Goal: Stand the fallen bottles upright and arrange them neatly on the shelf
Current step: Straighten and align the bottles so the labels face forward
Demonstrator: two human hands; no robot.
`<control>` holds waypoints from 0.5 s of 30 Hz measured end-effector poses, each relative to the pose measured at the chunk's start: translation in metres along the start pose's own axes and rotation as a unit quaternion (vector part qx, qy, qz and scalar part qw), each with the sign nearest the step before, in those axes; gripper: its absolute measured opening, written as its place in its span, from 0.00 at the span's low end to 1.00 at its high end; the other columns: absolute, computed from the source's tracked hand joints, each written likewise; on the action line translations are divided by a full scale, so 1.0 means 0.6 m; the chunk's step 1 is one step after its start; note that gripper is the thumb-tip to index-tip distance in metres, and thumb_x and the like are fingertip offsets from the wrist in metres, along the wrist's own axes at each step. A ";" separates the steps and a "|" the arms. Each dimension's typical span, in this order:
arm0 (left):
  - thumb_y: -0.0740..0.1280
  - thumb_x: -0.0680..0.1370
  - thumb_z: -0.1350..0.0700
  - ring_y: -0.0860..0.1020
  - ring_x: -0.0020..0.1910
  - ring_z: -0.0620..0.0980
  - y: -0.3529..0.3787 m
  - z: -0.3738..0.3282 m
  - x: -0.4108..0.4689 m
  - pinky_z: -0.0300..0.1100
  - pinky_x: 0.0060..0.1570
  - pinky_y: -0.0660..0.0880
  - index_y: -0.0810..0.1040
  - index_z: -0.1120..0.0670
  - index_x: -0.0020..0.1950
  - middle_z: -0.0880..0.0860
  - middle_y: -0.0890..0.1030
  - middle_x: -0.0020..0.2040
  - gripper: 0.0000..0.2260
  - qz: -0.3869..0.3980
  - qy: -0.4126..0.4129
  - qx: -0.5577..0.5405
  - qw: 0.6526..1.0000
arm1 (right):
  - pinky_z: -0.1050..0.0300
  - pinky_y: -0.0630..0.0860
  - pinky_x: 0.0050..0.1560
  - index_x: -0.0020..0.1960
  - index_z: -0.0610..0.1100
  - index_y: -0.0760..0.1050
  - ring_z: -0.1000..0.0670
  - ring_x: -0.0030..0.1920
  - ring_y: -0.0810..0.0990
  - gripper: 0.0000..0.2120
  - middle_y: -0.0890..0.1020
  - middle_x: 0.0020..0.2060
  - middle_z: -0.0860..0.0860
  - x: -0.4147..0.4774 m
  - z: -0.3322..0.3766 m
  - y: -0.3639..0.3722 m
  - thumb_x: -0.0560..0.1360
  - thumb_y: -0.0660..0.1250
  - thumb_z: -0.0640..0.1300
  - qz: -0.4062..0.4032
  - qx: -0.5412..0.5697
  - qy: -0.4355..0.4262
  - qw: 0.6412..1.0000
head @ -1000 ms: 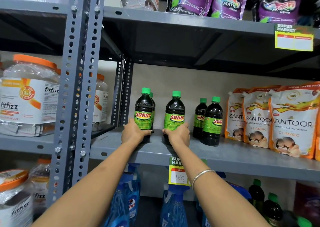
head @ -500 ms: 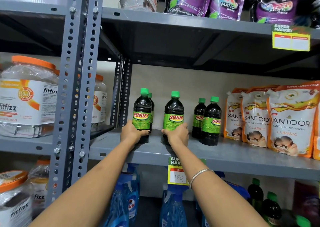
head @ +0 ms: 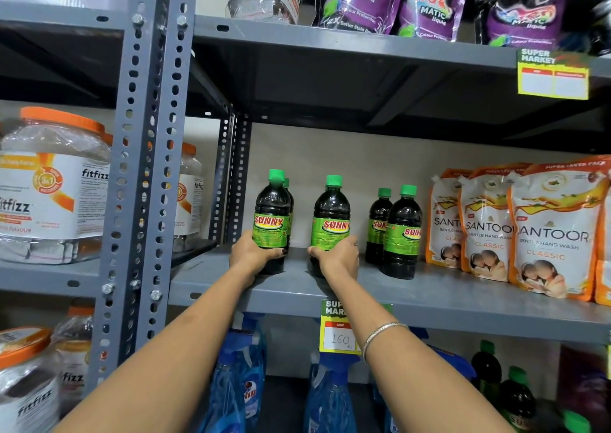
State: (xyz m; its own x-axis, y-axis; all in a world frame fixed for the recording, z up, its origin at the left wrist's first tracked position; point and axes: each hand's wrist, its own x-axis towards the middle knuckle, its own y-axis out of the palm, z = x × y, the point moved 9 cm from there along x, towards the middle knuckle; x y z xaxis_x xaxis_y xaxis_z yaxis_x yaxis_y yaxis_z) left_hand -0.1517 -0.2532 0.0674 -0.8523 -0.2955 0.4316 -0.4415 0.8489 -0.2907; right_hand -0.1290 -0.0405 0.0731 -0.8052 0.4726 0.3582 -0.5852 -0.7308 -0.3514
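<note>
Several dark Sunny bottles with green caps and green labels stand upright on the grey middle shelf (head: 429, 295). My left hand (head: 253, 254) grips the base of the leftmost bottle (head: 271, 217), which hides another bottle right behind it. My right hand (head: 339, 255) grips the base of the second bottle (head: 331, 219). Two more upright bottles (head: 401, 231) stand as a pair just to the right, one behind the other. No bottle on this shelf lies on its side.
Orange Santoor hand wash pouches (head: 529, 231) fill the shelf's right end. A perforated grey upright (head: 145, 174) bounds the left, with Fitfizz jars (head: 49, 184) beyond. Purple pouches (head: 429, 3) sit above; blue spray bottles (head: 330, 396) and more dark bottles (head: 515, 396) are below.
Both hands stay wrapped around the bases of their bottles. The two held bottles have barely shifted on the shelf; the view has moved slightly.
</note>
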 end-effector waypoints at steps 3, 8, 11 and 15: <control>0.76 0.68 0.57 0.75 0.56 0.56 0.001 -0.002 -0.003 0.46 0.53 0.72 0.72 0.58 0.59 0.57 0.79 0.58 0.24 0.004 0.001 -0.007 1.000 | 0.42 0.72 0.63 0.66 0.38 0.62 0.39 0.66 0.72 0.35 0.73 0.65 0.41 0.002 -0.001 0.001 0.68 0.76 0.49 0.000 0.000 -0.001 1.000; 0.76 0.68 0.57 0.75 0.57 0.56 0.001 0.001 -0.003 0.45 0.53 0.71 0.72 0.59 0.60 0.58 0.79 0.58 0.24 0.002 -0.005 -0.011 1.000 | 0.42 0.72 0.63 0.66 0.38 0.62 0.39 0.66 0.72 0.35 0.73 0.65 0.41 0.004 -0.001 0.003 0.67 0.76 0.49 0.001 -0.001 -0.002 1.000; 0.76 0.68 0.58 0.75 0.58 0.56 0.002 -0.002 -0.005 0.43 0.51 0.70 0.71 0.60 0.61 0.59 0.78 0.59 0.25 -0.002 -0.005 -0.010 1.000 | 0.42 0.71 0.64 0.66 0.38 0.61 0.39 0.67 0.70 0.36 0.71 0.66 0.40 0.003 -0.001 0.005 0.67 0.76 0.48 0.008 0.002 -0.002 1.000; 0.77 0.66 0.51 0.66 0.65 0.59 -0.008 -0.027 -0.018 0.49 0.62 0.65 0.63 0.61 0.67 0.61 0.69 0.65 0.36 -0.053 0.033 0.062 0.996 | 0.42 0.67 0.67 0.69 0.38 0.58 0.40 0.71 0.65 0.40 0.66 0.70 0.41 -0.002 0.003 0.006 0.67 0.76 0.50 0.033 -0.007 -0.013 0.999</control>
State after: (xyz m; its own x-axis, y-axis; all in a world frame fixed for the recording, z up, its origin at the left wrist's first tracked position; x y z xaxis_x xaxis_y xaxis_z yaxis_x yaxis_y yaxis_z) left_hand -0.1357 -0.2468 0.0781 -0.7799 -0.3476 0.5205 -0.5632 0.7525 -0.3413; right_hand -0.1300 -0.0445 0.0728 -0.8392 0.4116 0.3555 -0.5330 -0.7523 -0.3871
